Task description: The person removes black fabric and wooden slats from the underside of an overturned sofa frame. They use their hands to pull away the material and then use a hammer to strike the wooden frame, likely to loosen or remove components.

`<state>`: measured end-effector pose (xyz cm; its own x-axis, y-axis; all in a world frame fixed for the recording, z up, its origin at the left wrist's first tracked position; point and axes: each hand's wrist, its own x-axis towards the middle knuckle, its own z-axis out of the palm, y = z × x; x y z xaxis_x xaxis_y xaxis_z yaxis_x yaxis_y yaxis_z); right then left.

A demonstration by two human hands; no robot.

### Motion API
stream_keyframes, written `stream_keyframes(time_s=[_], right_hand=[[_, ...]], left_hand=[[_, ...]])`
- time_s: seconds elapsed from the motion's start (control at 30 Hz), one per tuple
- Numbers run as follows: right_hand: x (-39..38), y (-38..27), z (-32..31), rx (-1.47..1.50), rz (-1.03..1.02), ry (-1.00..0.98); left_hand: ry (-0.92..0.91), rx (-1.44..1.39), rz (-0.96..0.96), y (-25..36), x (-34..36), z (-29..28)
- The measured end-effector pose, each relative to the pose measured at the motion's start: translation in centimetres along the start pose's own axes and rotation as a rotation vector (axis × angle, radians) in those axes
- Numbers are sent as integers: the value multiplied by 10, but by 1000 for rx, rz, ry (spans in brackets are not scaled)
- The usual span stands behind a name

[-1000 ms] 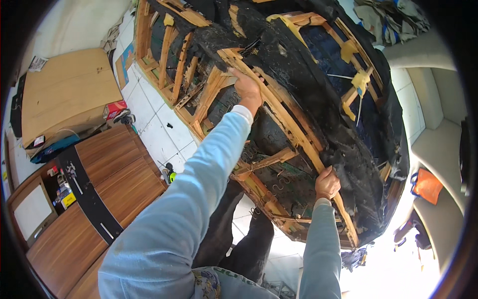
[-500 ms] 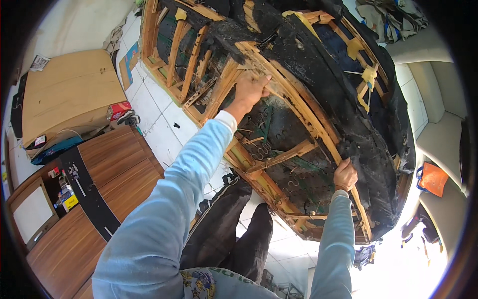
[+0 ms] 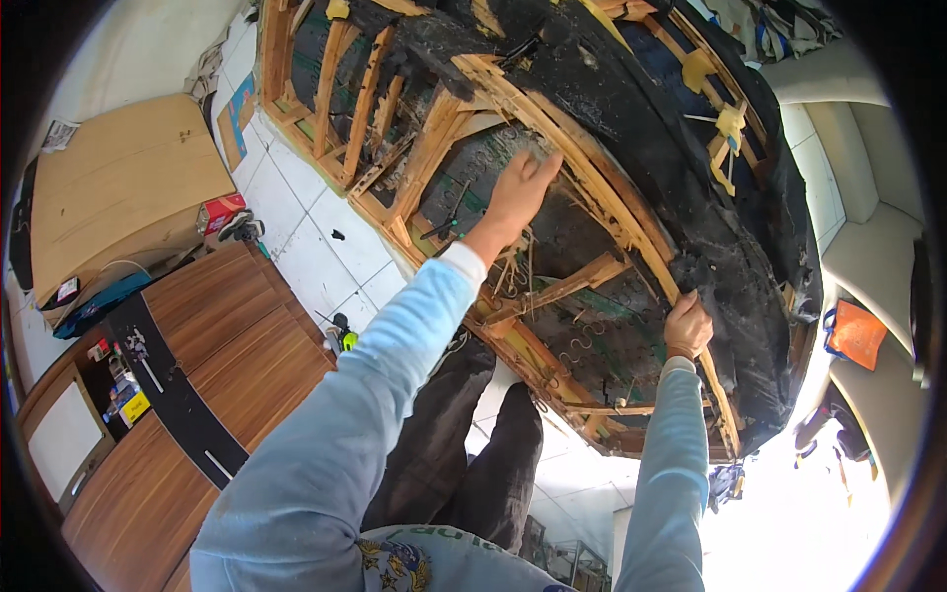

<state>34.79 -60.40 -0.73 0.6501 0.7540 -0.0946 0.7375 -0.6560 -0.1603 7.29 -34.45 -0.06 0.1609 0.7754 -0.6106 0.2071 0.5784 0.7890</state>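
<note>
An upturned furniture frame point(image 3: 656, 252) of splintered wood, torn black fabric and wire springs fills the upper middle. My left hand point(image 3: 521, 197) is just below the upper part of its long wooden rail point(image 3: 582, 158), fingers loosely bent and apart among pale, dusty splinters; whether they touch the wood is unclear. Further down that rail, my right hand point(image 3: 689, 324) is closed around it. Zigzag springs point(image 3: 582, 345) and a short crosspiece point(image 3: 562, 286) show inside the frame. Yellow foam scraps point(image 3: 728, 128) cling to its far right side.
A wooden cabinet point(image 3: 237, 345) lies at lower left, a large cardboard piece point(image 3: 123, 197) above it. A beige sofa point(image 3: 868, 276) with an orange bag point(image 3: 853, 333) curves along the right. My legs point(image 3: 493, 444) stand on white tiles point(image 3: 326, 257) beside the frame; small tools point(image 3: 343, 333) lie left of them.
My left hand has left the upper rail, sliding down and right, its fingers looser. My right hand keeps its grip and sits higher and further right in view, as does the rail's lower part.
</note>
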Motion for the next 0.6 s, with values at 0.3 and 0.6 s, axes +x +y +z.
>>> stream_keyframes(time_s=[0.3, 0.6], right_hand=[[1, 3, -1, -14, -3, 31], [-2, 6, -1, -17, -11, 44]], left_hand=[[32, -263, -241, 30, 17, 17], [19, -176, -86, 23, 8, -3]])
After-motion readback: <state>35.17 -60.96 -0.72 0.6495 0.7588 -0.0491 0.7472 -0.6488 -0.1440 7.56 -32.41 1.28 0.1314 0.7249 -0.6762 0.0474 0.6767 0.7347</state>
